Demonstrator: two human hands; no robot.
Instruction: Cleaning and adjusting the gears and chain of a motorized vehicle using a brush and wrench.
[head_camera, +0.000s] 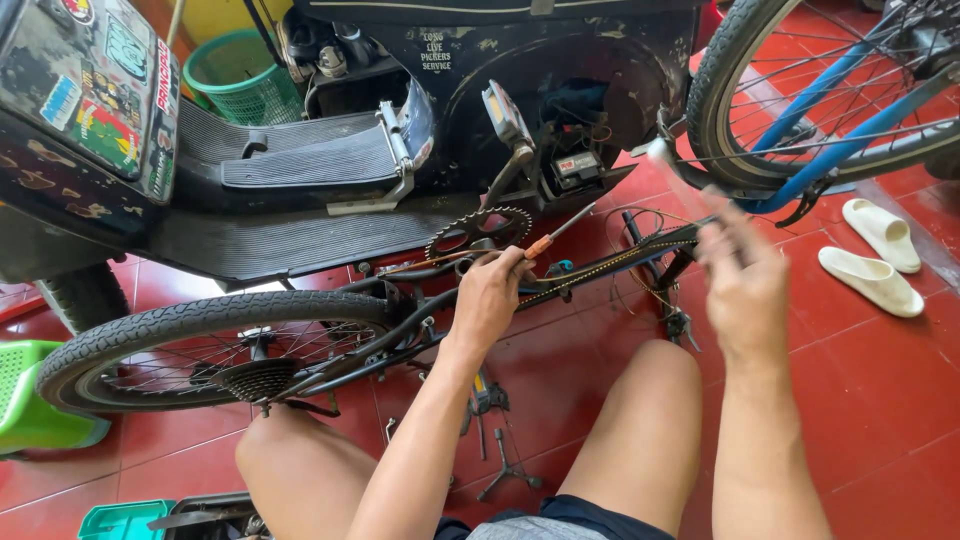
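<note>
A black bicycle frame lies on its side across the red tile floor in front of my knees. My left hand rests on the frame just below the chainring and is closed on an orange-handled screwdriver that points up to the right. My right hand is blurred by motion above the chain and rear stays. It grips a long thin tool with a pale tip that reaches up-left; its kind is too blurred to tell.
The bicycle's tyred wheel lies at the left. A dark scooter stands behind, a blue bicycle's wheel at top right. White slippers lie right; loose tools between my legs. Green stool, green basket.
</note>
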